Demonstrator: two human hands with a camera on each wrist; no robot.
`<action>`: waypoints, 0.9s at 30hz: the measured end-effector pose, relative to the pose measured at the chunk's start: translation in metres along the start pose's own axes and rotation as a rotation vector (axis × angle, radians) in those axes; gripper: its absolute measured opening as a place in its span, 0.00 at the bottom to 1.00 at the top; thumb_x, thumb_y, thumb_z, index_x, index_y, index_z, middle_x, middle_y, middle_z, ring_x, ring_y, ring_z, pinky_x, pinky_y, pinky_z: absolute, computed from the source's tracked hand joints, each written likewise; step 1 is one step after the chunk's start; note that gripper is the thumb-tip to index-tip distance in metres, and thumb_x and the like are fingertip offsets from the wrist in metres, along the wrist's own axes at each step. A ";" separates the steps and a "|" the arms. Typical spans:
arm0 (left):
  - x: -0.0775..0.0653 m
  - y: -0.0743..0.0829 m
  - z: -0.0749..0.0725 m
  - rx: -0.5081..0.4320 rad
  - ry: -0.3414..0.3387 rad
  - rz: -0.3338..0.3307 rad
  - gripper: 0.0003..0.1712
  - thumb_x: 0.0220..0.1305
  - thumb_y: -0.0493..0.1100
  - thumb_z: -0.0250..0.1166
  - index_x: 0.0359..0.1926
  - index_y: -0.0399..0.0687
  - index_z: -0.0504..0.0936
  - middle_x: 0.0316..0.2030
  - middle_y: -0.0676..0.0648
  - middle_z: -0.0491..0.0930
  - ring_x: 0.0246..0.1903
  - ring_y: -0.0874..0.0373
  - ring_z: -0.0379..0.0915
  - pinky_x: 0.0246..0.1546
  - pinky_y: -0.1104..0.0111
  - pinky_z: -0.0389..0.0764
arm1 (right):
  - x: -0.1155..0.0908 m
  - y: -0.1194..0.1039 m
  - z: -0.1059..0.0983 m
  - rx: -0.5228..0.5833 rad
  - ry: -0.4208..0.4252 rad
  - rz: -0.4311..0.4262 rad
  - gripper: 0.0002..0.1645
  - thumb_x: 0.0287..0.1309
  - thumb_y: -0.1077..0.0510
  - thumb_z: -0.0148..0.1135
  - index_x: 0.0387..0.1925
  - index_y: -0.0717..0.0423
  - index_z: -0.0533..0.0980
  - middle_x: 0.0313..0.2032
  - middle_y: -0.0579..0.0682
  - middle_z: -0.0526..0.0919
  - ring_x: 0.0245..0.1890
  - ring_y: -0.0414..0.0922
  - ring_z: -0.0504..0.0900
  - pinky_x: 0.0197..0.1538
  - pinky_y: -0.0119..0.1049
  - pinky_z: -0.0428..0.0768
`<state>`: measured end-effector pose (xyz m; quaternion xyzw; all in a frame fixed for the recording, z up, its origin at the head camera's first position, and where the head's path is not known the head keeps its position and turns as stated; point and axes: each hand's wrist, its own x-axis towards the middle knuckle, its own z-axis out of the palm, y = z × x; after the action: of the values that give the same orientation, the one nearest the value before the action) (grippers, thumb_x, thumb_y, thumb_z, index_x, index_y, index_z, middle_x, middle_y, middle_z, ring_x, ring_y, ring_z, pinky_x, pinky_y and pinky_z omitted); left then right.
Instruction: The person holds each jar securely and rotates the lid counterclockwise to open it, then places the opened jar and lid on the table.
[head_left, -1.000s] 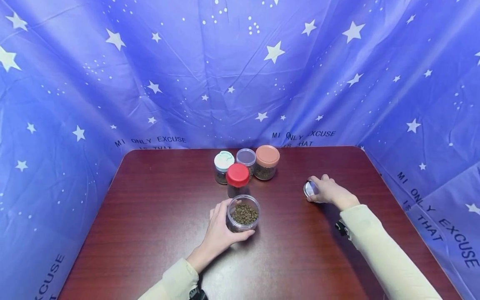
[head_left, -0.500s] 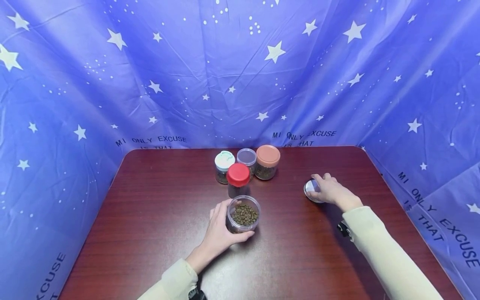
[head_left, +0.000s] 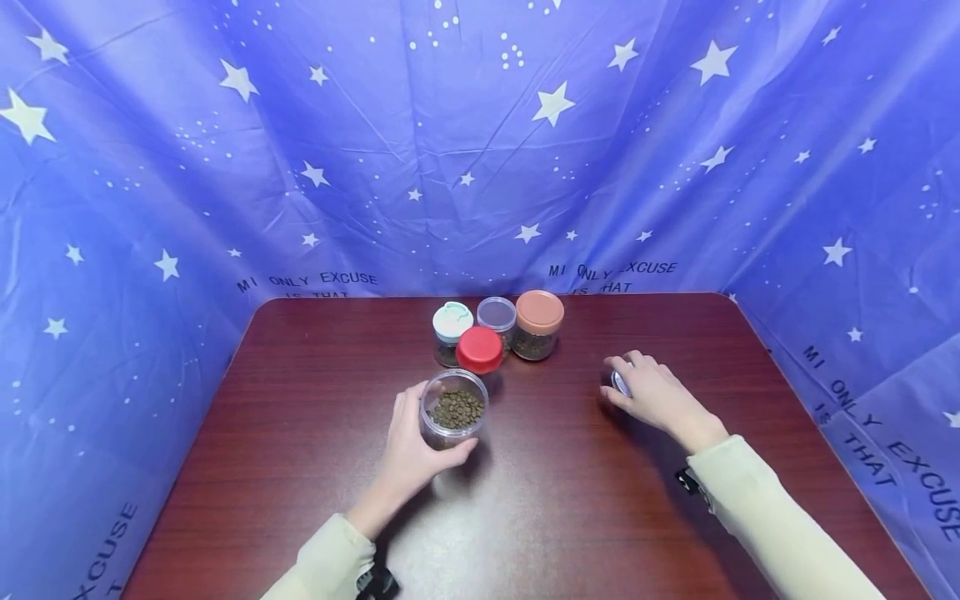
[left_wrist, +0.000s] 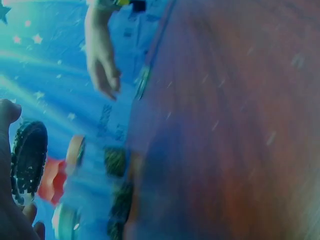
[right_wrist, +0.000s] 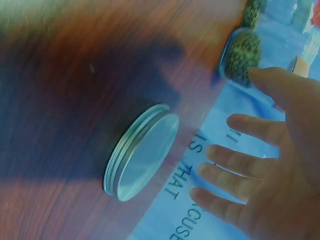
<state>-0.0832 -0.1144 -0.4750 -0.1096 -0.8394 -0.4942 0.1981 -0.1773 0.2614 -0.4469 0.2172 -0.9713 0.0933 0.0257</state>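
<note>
My left hand (head_left: 405,446) grips a clear, lidless jar (head_left: 461,381) round its side, fingers behind and thumb in front. Small brown pellets (head_left: 456,409) cover the bottom of the jar, which hangs above the table with a shadow under it. At the left edge of the left wrist view, part of that hand shows beside the jar (left_wrist: 30,160). My right hand (head_left: 658,398) hovers over a round silver lid (right_wrist: 145,156) lying on the table. In the right wrist view its fingers are spread and hold nothing, a little apart from the lid.
Several lidded jars stand together behind the held jar: one with a red lid (head_left: 479,348), one with a white-and-mint lid (head_left: 453,322), one with a clear lid (head_left: 497,313) and one with an orange lid (head_left: 539,312). A starry blue curtain (head_left: 337,150) surrounds the dark red table (head_left: 315,383).
My left hand has lifted the jar and shifted it left, away from beside the red-lidded one. My right hand has let go of the silver lid and risen slightly off it.
</note>
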 end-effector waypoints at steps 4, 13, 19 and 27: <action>0.011 -0.007 -0.014 0.028 0.046 0.014 0.52 0.39 0.49 0.84 0.66 0.41 0.72 0.56 0.42 0.78 0.55 0.47 0.73 0.57 0.47 0.77 | -0.005 -0.006 0.001 -0.024 0.014 -0.030 0.27 0.64 0.51 0.69 0.57 0.65 0.78 0.48 0.67 0.80 0.48 0.68 0.80 0.48 0.66 0.78; 0.036 -0.029 -0.049 -0.004 0.186 -0.016 0.51 0.41 0.42 0.83 0.66 0.37 0.69 0.58 0.43 0.81 0.56 0.48 0.77 0.58 0.61 0.73 | -0.013 -0.012 0.004 -0.052 0.064 -0.106 0.25 0.61 0.51 0.72 0.53 0.63 0.80 0.44 0.63 0.81 0.49 0.64 0.79 0.55 0.63 0.76; 0.052 -0.041 -0.073 0.033 0.246 -0.151 0.49 0.44 0.42 0.83 0.65 0.40 0.67 0.58 0.43 0.83 0.57 0.47 0.78 0.60 0.56 0.72 | -0.016 -0.015 0.003 -0.047 0.074 -0.113 0.24 0.61 0.52 0.71 0.52 0.63 0.80 0.44 0.63 0.80 0.50 0.63 0.79 0.57 0.63 0.75; 0.070 -0.075 -0.091 0.137 0.242 -0.253 0.49 0.46 0.48 0.84 0.64 0.40 0.67 0.60 0.39 0.80 0.58 0.40 0.68 0.58 0.49 0.67 | -0.019 -0.022 0.008 -0.044 0.067 -0.113 0.25 0.60 0.51 0.73 0.54 0.61 0.80 0.41 0.61 0.79 0.44 0.60 0.80 0.48 0.62 0.78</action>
<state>-0.1545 -0.2310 -0.4637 0.0707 -0.8481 -0.4665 0.2410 -0.1506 0.2487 -0.4523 0.2678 -0.9579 0.0778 0.0682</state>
